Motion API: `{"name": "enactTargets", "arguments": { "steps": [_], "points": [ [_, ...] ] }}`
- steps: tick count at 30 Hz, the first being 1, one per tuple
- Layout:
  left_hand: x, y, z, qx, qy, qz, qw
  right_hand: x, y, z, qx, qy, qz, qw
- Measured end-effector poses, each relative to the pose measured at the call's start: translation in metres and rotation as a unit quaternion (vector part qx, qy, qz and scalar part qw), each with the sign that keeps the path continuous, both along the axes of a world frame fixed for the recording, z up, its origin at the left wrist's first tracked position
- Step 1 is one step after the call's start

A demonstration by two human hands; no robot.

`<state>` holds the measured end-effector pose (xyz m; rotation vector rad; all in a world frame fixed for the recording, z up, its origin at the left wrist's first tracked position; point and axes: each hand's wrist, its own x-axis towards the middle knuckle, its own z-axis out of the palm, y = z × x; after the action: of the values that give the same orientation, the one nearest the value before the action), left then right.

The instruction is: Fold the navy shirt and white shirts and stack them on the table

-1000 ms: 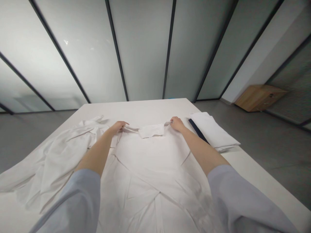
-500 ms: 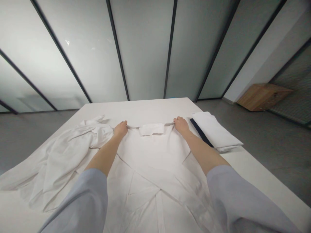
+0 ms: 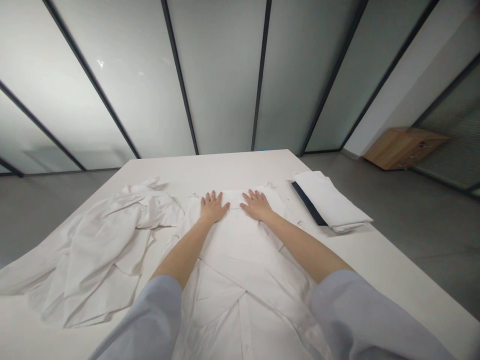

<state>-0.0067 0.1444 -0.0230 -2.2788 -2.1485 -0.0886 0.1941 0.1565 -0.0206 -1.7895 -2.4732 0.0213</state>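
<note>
A white shirt (image 3: 232,245) lies spread on the white table, its far end under my hands and its near part running out of view at the bottom. A button strip shows along its lower middle. My left hand (image 3: 213,207) rests palm down on the far end of the shirt, fingers spread. Just to its right, my right hand (image 3: 257,205) lies flat on the same end, fingers also apart. Between the two hands shows a bit of the shirt's folded far edge. Neither hand grips the cloth.
A crumpled white garment (image 3: 97,250) lies on the left of the table (image 3: 210,167). At the right sits a folded white stack (image 3: 330,200) with a dark board (image 3: 309,204) along its left side. Frosted glass panels stand beyond, and a wooden cabinet (image 3: 403,147) at the right.
Both hands have let go of the shirt's far corners and moved inward, opening flat onto the cloth. The shirt's far end now lies down on the table.
</note>
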Motion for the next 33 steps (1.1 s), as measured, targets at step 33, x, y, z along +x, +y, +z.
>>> {"name": "enactTargets", "arguments": {
  "steps": [33],
  "points": [
    [0.016,-0.084,-0.009,-0.044,0.007,-0.044,0.998,0.007,-0.076,-0.009,-0.052,0.007,-0.006,0.999]
  ]
}}
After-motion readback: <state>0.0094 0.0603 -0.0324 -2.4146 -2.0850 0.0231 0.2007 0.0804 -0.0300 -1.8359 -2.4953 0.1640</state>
